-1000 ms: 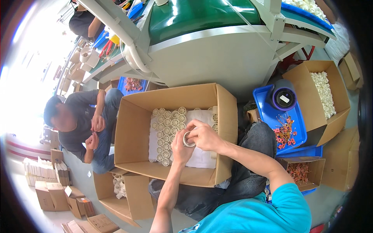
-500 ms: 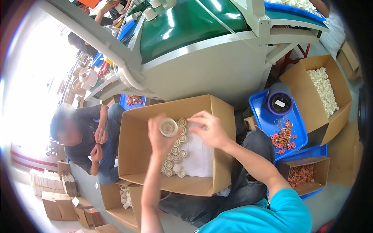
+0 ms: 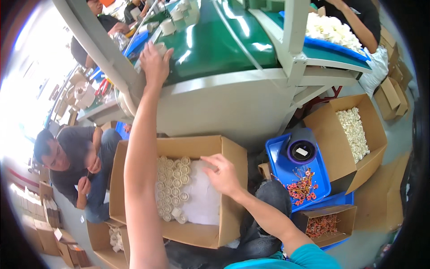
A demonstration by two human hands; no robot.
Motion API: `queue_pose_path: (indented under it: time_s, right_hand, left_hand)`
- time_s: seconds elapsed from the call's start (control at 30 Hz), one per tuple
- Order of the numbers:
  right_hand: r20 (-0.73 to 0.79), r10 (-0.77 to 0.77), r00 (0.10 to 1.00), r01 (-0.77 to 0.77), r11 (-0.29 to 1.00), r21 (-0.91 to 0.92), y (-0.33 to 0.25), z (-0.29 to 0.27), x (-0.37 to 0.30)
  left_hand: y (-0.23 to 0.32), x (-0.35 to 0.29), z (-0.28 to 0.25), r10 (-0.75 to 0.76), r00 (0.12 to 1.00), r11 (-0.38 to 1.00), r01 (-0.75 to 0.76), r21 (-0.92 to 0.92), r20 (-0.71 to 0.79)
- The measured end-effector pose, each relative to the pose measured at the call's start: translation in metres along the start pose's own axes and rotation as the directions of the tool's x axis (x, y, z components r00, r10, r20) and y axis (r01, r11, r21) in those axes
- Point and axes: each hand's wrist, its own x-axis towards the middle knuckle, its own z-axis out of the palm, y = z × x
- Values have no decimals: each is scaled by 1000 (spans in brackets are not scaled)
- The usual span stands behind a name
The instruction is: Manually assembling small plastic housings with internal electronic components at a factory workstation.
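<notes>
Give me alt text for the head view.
The left hand grips a white cup at the green belt; the right hand hangs open over a carton of white parts. A co-worker sits at left, a blue tray at right.

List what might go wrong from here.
The white cup at the left hand is near the left edge of the green belt, so it might tip or drop if released carelessly. The right hand hovers beside the closely packed round parts in the carton and could nudge them out of line. The left forearm crosses above the carton; a low swing might bump its wall.
</notes>
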Motion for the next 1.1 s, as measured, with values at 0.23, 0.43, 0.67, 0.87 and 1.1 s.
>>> queue_pose_path:
  time_s: [0.23, 0.43, 0.67, 0.87, 1.1]
  right_hand:
    - [-140, -7, 990, 18, 997, 78, -8, -25, 15]
    - [-80, 75, 994, -64, 989, 137, -8, -14, 12]
    - [-73, -30, 997, 28, 999, -23, 16, 3, 6]
    - [-141, -100, 985, 83, 989, -121, 19, -4, 5]
    - [-291, -150, 945, 162, 987, 17, -12, -83, -5]
  left_hand:
    - [39, -129, -70, 150, 832, 964, -243, -107, -535]
    - [-51, -418, -37, 26, 786, 999, -4, -38, 617]
    - [-123, -535, -19, -53, 447, 941, -277, 194, 893]
    - [-101, -501, -20, 50, 447, 926, -355, 126, 893]
    - [-47, -392, -63, -37, 575, 951, 270, -147, 818]
